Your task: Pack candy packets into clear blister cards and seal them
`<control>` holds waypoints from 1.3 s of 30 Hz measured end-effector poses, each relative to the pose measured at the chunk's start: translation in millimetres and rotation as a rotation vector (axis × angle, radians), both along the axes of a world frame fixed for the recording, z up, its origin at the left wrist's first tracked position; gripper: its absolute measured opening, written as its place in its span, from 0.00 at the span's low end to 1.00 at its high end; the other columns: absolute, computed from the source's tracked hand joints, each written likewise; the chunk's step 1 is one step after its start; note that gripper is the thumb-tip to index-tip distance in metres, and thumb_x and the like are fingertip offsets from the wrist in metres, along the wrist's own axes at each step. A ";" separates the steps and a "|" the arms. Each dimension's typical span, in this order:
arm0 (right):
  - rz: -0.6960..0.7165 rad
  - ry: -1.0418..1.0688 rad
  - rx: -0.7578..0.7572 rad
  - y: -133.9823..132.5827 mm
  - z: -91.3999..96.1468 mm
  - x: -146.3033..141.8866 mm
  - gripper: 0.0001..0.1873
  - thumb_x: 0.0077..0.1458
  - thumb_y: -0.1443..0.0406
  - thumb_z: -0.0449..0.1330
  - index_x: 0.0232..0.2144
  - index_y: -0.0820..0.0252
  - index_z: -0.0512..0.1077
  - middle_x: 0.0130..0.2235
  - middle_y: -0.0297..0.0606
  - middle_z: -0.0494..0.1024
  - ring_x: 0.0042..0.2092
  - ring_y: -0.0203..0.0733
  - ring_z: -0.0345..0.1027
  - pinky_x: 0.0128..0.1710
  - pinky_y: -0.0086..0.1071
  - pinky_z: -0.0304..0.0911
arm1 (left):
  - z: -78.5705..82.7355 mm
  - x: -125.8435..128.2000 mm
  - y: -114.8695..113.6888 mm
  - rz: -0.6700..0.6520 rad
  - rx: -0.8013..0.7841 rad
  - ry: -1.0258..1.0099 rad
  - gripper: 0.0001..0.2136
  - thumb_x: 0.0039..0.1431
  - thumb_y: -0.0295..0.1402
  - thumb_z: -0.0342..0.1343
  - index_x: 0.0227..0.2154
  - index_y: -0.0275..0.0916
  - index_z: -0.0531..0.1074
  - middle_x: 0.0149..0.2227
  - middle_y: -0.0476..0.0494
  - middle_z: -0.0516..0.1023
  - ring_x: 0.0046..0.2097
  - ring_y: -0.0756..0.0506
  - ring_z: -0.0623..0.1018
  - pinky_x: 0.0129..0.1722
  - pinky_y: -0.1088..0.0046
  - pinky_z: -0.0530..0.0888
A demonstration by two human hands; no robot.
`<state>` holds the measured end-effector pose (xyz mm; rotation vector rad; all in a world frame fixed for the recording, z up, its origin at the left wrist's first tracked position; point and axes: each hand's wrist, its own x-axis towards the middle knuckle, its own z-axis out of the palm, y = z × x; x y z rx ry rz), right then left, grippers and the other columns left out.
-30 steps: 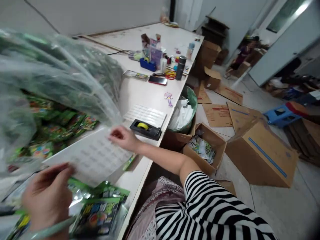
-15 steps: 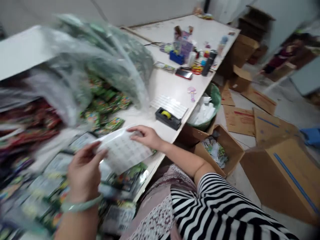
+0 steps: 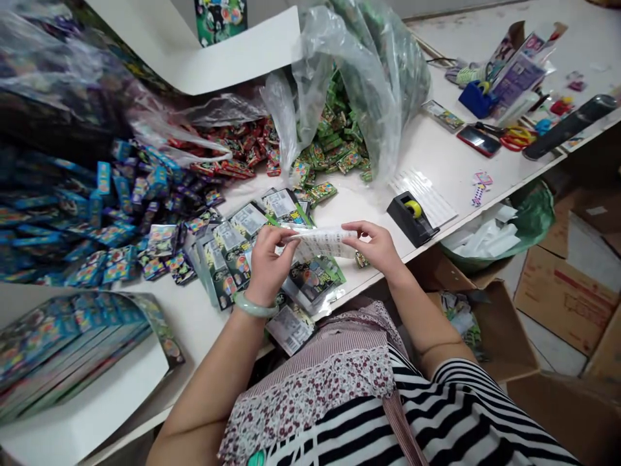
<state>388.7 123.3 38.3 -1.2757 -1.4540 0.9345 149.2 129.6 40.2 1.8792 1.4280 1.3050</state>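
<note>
My left hand (image 3: 268, 262) and my right hand (image 3: 375, 246) both pinch the ends of a white sheet of small printed labels (image 3: 324, 243), held just above the table's front edge. Under it lie several flat clear packets with green printed cards and white barcode labels (image 3: 252, 241). A green bangle (image 3: 253, 306) sits on my left wrist. Heaps of small packets lie behind: blue ones (image 3: 92, 213) on the left, red ones (image 3: 237, 152) in the middle, green ones (image 3: 334, 152) spilling from a clear plastic bag (image 3: 373, 71).
A black tape dispenser (image 3: 411, 217) and another label sheet (image 3: 427, 194) sit right of my hands. A phone (image 3: 479, 140), scissors (image 3: 517, 137) and a blue holder (image 3: 476, 100) lie farther right. Open cardboard boxes (image 3: 485, 336) and a green bin (image 3: 521, 226) stand below the table edge.
The view swung left and down over the table. My hands lifted the label sheet off the table and brought it together in front of me, each now pinching one end.
</note>
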 end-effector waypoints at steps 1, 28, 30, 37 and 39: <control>0.022 0.003 -0.018 -0.8 1.6 0.6 0.12 0.49 0.61 0.68 0.39 0.57 0.81 0.37 0.36 0.83 0.34 0.38 0.69 0.40 0.34 0.66 | 1.4 -1.0 -1.5 -0.007 0.021 -0.005 0.03 0.56 0.32 0.61 0.33 0.40 0.78 0.32 0.48 0.72 0.36 0.48 0.72 0.38 0.71 0.71; 0.098 0.197 -0.141 -20.6 9.5 -9.2 0.19 0.47 0.50 0.69 0.26 0.57 0.71 0.27 0.32 0.73 0.29 0.35 0.65 0.29 0.31 0.64 | -3.1 4.8 -18.9 -0.064 -0.368 -0.487 0.09 0.46 0.39 0.68 0.24 0.40 0.76 0.27 0.49 0.75 0.31 0.48 0.72 0.32 0.73 0.69; 0.066 0.131 -0.115 -22.3 12.2 -7.8 0.20 0.49 0.48 0.68 0.24 0.57 0.70 0.25 0.32 0.72 0.28 0.35 0.64 0.27 0.31 0.62 | -6.8 4.9 -19.6 -0.025 -0.393 -0.487 0.12 0.45 0.42 0.68 0.23 0.40 0.76 0.26 0.49 0.75 0.29 0.49 0.72 0.30 0.73 0.69; 0.076 0.145 -0.090 -22.3 16.4 -7.3 0.17 0.49 0.52 0.68 0.25 0.57 0.71 0.27 0.32 0.73 0.29 0.35 0.64 0.31 0.32 0.63 | 0.4 8.4 -20.1 -0.079 -0.325 -0.487 0.10 0.47 0.40 0.67 0.24 0.40 0.75 0.28 0.49 0.74 0.32 0.48 0.72 0.33 0.72 0.70; 0.082 0.166 -0.092 -21.0 15.0 -7.3 0.15 0.48 0.53 0.68 0.27 0.57 0.71 0.28 0.32 0.74 0.30 0.35 0.66 0.33 0.32 0.65 | 2.8 9.0 -20.2 -0.121 -0.305 -0.494 0.09 0.48 0.39 0.67 0.25 0.40 0.75 0.28 0.48 0.75 0.33 0.47 0.73 0.34 0.71 0.70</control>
